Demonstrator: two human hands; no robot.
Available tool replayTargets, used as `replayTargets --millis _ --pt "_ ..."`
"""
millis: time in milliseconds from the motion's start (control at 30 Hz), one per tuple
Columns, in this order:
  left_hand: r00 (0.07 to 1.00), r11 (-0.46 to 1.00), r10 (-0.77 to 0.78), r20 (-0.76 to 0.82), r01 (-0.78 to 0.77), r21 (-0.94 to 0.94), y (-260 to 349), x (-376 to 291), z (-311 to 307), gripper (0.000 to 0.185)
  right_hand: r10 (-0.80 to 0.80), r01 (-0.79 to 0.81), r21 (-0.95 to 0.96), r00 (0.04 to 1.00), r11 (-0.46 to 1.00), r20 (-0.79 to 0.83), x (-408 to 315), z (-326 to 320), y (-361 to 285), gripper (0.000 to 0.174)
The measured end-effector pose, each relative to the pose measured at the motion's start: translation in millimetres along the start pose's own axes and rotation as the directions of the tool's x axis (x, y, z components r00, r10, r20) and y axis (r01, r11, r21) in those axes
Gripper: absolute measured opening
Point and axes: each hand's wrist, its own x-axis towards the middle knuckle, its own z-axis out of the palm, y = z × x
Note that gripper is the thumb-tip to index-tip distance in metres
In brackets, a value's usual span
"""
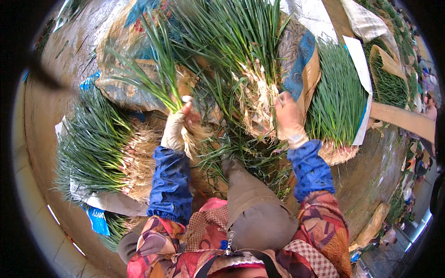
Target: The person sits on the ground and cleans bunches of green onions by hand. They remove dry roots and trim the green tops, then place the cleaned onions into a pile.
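Observation:
My left hand [175,128], in a pale glove with its fingertips bare, is closed around a small bunch of green onions [167,81]. Their leaves point up and away; pale roots hang below the fist. A white wrap covers one fingertip. My right hand [291,116] is at the right edge of a large loose pile of green onions [233,38], its fingers bent beside the bulbs and roots. Whether it pinches a stalk cannot be seen. The pile rests on a stuffed woven plastic sack [299,66] with blue and tan patches.
A root-trimmed stack of green onions [94,146] lies at left on white sheeting. An upright bundle [339,93] stands at right against a white board [359,90]. Loose leaves [250,153] litter the ground around my knee [260,215]. People are blurred at far right.

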Motion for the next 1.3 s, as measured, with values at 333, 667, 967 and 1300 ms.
replayTargets --millis 333,667,967,1300 --pt "0.889 0.960 -0.280 0.362 0.268 0.086 -66 0 47 0.027 -0.569 0.578 0.220 0.815 0.786 -0.112 -72 32 -49 0.029" --pt "0.943 0.976 -0.202 0.267 0.169 0.141 -74 -3 34 0.010 -0.231 -0.026 0.843 0.957 0.537 0.176 -39 68 -68 0.025" --pt "0.977 0.999 -0.044 0.208 0.045 0.001 -32 -21 -28 0.021 -0.201 -0.041 0.581 0.916 0.813 0.347 -72 56 43 0.029" --pt "0.830 0.900 -0.434 0.350 0.414 0.136 -88 -23 31 0.036 -0.140 0.056 0.498 0.981 0.865 0.132 -68 40 6 0.024"
